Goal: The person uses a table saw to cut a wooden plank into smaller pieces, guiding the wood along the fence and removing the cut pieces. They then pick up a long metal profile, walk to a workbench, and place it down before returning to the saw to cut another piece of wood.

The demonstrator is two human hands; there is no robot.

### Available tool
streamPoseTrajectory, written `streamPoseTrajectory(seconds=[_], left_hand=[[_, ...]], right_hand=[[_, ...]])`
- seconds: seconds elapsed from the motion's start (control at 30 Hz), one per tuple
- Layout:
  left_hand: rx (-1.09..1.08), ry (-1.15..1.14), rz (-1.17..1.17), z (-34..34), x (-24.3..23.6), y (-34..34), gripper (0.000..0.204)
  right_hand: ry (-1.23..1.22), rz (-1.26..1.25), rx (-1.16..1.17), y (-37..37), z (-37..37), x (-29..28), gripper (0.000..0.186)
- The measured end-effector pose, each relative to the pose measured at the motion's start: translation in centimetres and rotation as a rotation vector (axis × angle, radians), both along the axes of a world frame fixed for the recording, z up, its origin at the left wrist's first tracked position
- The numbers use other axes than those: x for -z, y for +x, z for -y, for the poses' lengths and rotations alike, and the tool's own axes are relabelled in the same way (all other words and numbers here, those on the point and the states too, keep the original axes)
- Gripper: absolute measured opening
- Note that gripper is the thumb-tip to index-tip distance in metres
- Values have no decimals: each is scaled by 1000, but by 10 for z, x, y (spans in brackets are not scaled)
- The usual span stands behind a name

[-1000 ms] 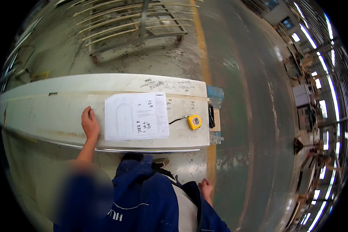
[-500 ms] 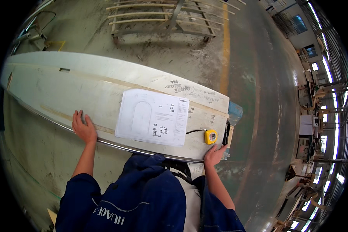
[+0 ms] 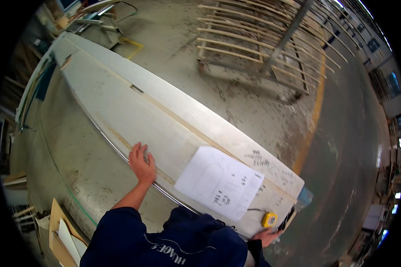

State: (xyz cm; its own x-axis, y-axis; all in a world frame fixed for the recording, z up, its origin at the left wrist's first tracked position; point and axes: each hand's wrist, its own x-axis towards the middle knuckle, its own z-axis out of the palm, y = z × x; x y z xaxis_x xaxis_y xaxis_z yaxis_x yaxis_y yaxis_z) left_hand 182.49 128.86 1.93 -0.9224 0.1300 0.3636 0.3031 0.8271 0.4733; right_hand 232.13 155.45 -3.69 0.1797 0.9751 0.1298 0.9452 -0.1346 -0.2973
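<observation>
My left hand (image 3: pixel 142 164) lies with its fingers apart on the near edge of a long pale worktop (image 3: pixel 120 107), beside a metal strip along that edge. My right hand (image 3: pixel 266 237) rests at the near right corner with its fingers stretched out. Close above it sits a yellow tape measure (image 3: pixel 269 219) with a dark wrist cord. Between the hands, sheets of paper (image 3: pixel 220 183) lie flat, bearing an arch-shaped drawing and handwritten marks. Neither hand touches the paper or the tape measure.
A slatted rack (image 3: pixel 254 44) stands on the floor beyond the worktop. Flat panels (image 3: pixel 67 236) lean at the lower left. A blue part (image 3: pixel 304 197) juts from the worktop's right end. A yellow line (image 3: pixel 315 120) runs along the floor.
The view has swung left, so the worktop now slants down to the right and more of the rack shows. Both hands stay at the near edge; paper and tape measure keep their places.
</observation>
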Motion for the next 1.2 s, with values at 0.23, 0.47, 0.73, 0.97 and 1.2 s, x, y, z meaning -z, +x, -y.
streamPoseTrajectory(seconds=[0.23, 0.47, 0.73, 0.97, 1.2], left_hand=[[-38, 8, 36, 2, -2, 3, 34], [-13, 20, 17, -3, -1, 1, 34], [-19, 19, 7, 0, -1, 1, 34], [-21, 15, -3, 1, -5, 3, 34], [-12, 20, -1, -2, -4, 3, 34]], right_hand=[[-125, 35, 96, -18, -18, -25, 72], [-133, 48, 133, -21, -29, -18, 72], [-132, 69, 142, -18, -32, -15, 73], [-142, 79, 145, -18, -37, -13, 74], [-145, 72, 163, -20, -31, -12, 74]])
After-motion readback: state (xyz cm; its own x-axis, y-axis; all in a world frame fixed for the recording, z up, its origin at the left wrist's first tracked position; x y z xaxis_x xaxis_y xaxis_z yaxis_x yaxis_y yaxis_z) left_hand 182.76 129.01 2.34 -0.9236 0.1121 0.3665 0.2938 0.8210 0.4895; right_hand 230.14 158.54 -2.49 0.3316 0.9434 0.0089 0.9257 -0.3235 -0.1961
